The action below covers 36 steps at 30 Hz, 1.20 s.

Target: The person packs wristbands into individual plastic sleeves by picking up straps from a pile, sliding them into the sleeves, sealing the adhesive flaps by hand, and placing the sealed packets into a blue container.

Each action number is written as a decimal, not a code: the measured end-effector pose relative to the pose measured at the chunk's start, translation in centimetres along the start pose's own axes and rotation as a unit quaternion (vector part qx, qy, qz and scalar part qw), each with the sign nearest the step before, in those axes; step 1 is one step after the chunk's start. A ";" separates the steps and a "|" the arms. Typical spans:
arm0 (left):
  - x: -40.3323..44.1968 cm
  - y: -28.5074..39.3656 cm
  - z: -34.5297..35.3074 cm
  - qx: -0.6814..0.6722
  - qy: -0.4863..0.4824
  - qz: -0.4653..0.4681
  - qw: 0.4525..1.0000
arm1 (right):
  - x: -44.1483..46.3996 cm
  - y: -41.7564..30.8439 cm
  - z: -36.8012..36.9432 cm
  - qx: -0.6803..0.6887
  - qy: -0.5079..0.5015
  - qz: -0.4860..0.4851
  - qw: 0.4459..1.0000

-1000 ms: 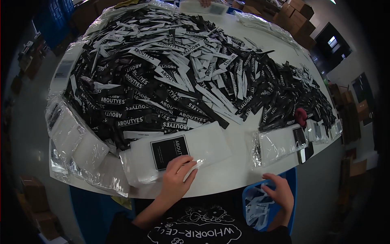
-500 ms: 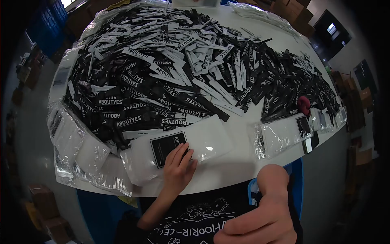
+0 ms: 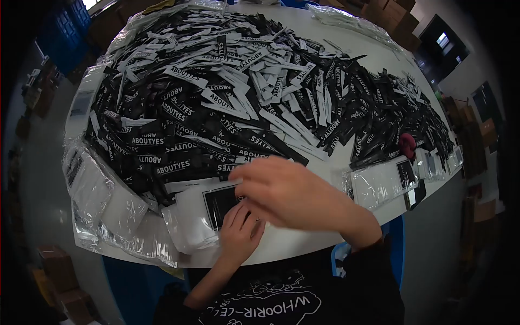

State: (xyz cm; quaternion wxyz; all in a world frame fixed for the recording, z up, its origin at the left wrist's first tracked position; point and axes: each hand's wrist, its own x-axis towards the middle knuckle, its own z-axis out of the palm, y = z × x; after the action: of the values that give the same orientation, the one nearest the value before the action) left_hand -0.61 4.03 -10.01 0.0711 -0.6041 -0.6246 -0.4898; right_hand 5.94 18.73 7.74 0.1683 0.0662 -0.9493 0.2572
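Note:
A white pack in a clear plastic bag point(image 3: 188, 219), with a black label point(image 3: 218, 205) on its face, lies flat at the near edge of the table. My left hand point(image 3: 239, 234) rests on it by the label's lower corner, fingers stretched out and holding nothing. Above the pack's right part is my right hand point(image 3: 290, 192), palm down and slightly blurred. Its fingers bend over the label near my left fingertips and hide that end of the pack. Whether it pinches anything cannot be made out. Behind both hands spreads a heap of black and white ABOUTYES sachets point(image 3: 179, 116).
Similar bagged packs point(image 3: 122, 206) lie along the left edge of the white table point(image 3: 330, 216); another bagged pack point(image 3: 379, 184) sits at right. A dark red object point(image 3: 406, 145) lies by the sachets. A blue bin point(image 3: 396, 244) stands below the edge.
My right hand has swung from near my body, at lower right, forward and left over the labelled pack. My left hand stays on the pack.

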 end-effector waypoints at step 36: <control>1.0 2.2 -2.2 0.002 -0.093 -0.123 0.988 | -16.5 -0.1 9.5 0.281 0.491 0.366 0.739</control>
State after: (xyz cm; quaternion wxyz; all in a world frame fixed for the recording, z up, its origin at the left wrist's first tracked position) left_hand -0.21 2.70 -7.07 -0.0468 -0.5658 -0.6987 -0.4353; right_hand 18.67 14.47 -5.71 0.4777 -0.3776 -0.5706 0.5510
